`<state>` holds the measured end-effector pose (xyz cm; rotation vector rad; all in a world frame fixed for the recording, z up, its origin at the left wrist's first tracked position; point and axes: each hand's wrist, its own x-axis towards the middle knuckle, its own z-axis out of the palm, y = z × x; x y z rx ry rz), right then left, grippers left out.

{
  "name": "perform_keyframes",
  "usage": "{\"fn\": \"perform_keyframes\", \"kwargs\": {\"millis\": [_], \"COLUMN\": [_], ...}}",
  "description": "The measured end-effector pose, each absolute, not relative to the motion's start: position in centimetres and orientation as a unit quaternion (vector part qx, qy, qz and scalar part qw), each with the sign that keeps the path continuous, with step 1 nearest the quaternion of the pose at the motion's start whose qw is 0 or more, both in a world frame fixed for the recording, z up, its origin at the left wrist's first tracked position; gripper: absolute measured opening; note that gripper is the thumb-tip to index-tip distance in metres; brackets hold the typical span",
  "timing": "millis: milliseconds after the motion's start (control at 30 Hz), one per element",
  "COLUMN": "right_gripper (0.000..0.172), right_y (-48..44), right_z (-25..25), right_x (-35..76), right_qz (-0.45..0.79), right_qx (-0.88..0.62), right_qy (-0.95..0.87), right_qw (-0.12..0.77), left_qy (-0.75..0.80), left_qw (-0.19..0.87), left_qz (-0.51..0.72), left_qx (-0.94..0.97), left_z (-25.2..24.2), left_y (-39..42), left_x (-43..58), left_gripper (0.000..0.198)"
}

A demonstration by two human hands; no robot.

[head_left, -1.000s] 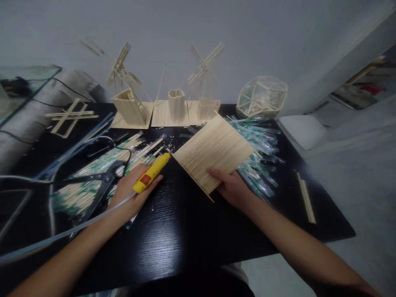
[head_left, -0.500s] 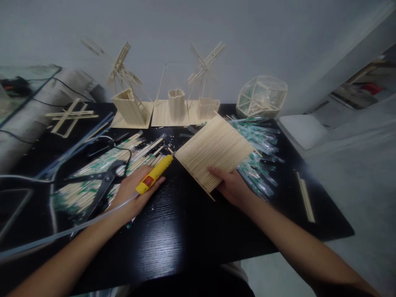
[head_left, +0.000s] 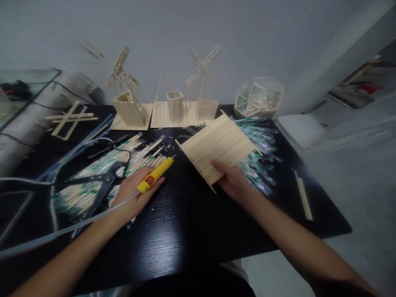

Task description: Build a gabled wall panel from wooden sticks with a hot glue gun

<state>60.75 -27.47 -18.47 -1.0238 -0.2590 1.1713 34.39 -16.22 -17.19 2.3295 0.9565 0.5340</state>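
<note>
A yellow hot glue gun (head_left: 155, 175), pen-shaped with a red switch and a pale glue stick or tube trailing from its rear, lies in my left hand (head_left: 133, 190). Its nozzle points up and to the right, apart from the wood. My right hand (head_left: 232, 180) grips the near right edge of a flat panel of thin wooden sticks (head_left: 216, 144), thumb on top and fingers hidden beneath. The panel is tilted above the table, and single sticks along its edges jut past the corners.
Wrapped chopsticks (head_left: 83, 192) and black pliers (head_left: 107, 181) lie left; plastic wrappers (head_left: 258, 152) lie right. Behind stand stick-built models (head_left: 175, 106) on square bases and a faceted clear-sided frame (head_left: 260, 98). Two loose sticks (head_left: 303, 198) lie near the black table's (head_left: 247, 235) right edge.
The panel has turned slightly and shifted a little to the right in my right hand, away from the glue gun's nozzle. My left hand stays nearly still with the glue gun.
</note>
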Motion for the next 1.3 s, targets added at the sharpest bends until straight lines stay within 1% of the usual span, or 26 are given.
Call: {"fn": "perform_keyframes", "kwargs": {"millis": [233,367,467,600,700,900,1167,1300], "right_gripper": [0.065,0.062,0.06,0.062,0.06,0.061,0.064,0.061], "right_y": [-26.8,-26.4,-26.2,-26.0,-25.8,-25.4,-25.3,-25.3], "right_z": [-18.9,-18.8,-18.6,-18.7,-19.0,-19.4,-19.1,-18.9], "right_x": [61.3,61.4,61.5,61.8,62.2,63.1,63.1,63.0], "right_qz": [0.492,0.47,0.456,0.449,0.451,0.438,0.431,0.432], "right_qx": [-0.465,-0.47,-0.469,-0.449,-0.436,-0.42,-0.409,-0.413], "right_qy": [-0.108,-0.109,-0.119,-0.124,-0.133,-0.143,-0.164,-0.168], "right_qw": [0.728,0.739,0.747,0.763,0.767,0.782,0.787,0.784], "left_qy": [0.352,0.339,0.333,0.371,0.402,0.428,0.421,0.408], "left_qw": [0.251,0.235,0.222,0.194,0.175,0.155,0.147,0.149], "left_qz": [0.168,0.171,0.17,0.127,0.093,0.066,0.095,0.123], "left_qx": [0.886,0.895,0.9,0.899,0.894,0.888,0.89,0.893], "left_z": [-17.9,-18.4,-18.7,-18.6,-18.2,-17.2,-16.4,-16.3], "left_y": [-15.2,-14.9,-14.8,-14.3,-13.6,-12.7,-12.3,-12.0], "left_x": [34.3,34.4,34.8,35.7,36.4,37.9,39.0,38.6], "left_gripper": [0.033,0.029,0.03,0.032,0.031,0.026,0.027,0.029]}}
